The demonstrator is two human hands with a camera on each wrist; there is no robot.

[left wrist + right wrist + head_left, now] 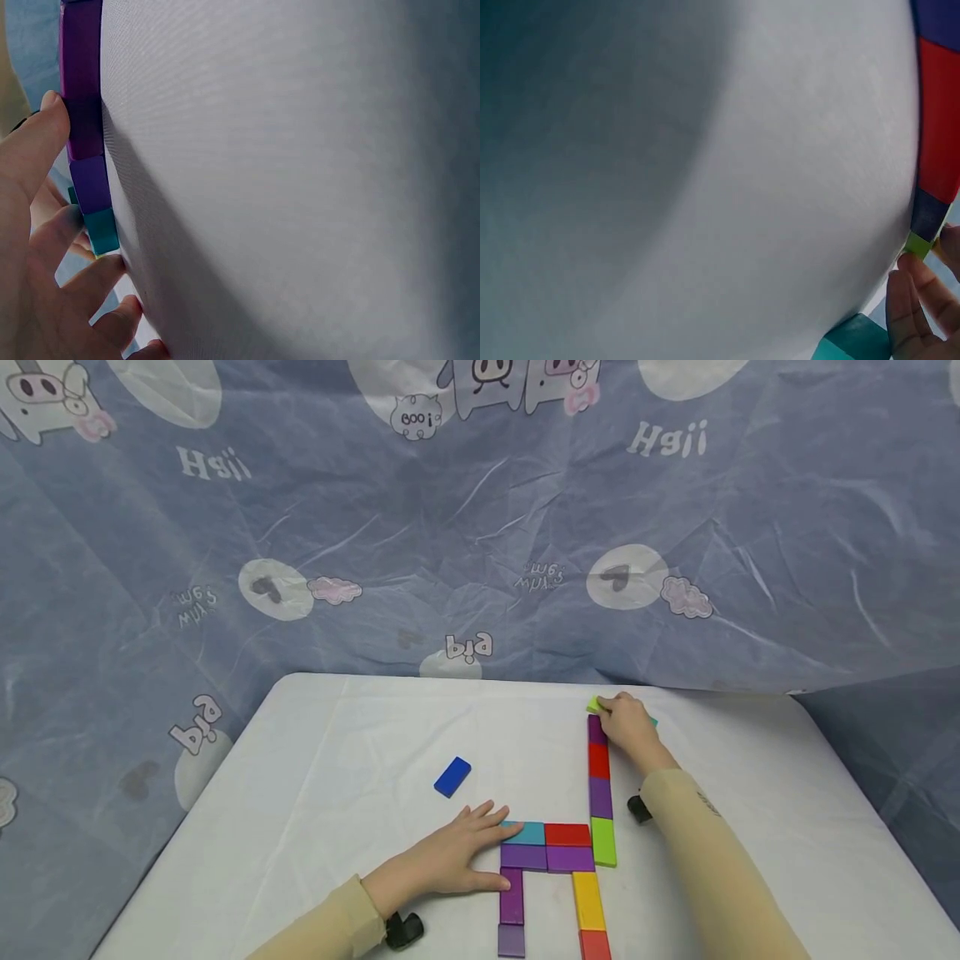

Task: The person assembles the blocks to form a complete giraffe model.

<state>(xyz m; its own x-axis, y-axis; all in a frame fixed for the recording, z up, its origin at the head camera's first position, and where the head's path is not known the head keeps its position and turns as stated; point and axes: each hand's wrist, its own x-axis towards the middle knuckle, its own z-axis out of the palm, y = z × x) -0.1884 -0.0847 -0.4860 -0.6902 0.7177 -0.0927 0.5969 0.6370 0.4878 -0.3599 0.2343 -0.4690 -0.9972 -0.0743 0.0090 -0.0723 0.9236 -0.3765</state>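
Observation:
My right hand [630, 727] pinches a lime green block [593, 703] at the far end of a straight column. Just nearer in that column lies a dark purple block [597, 729], then a red block [598, 761], a purple block [601, 797] and another lime green block [604, 842]. My left hand [450, 856] lies with fingers spread, its index fingertip on a teal block [531, 833] and its thumb at a magenta-purple block [512, 897]. The left wrist view shows that thumb [51, 127] against the purple side.
A blue block [452, 777] lies alone left of the column. Red [567, 835] and purple blocks [571, 858] join the rows, with yellow [588, 902] and orange-red blocks [596, 945] below. Another teal block [855, 339] sits beside the right hand on the white table [360, 735].

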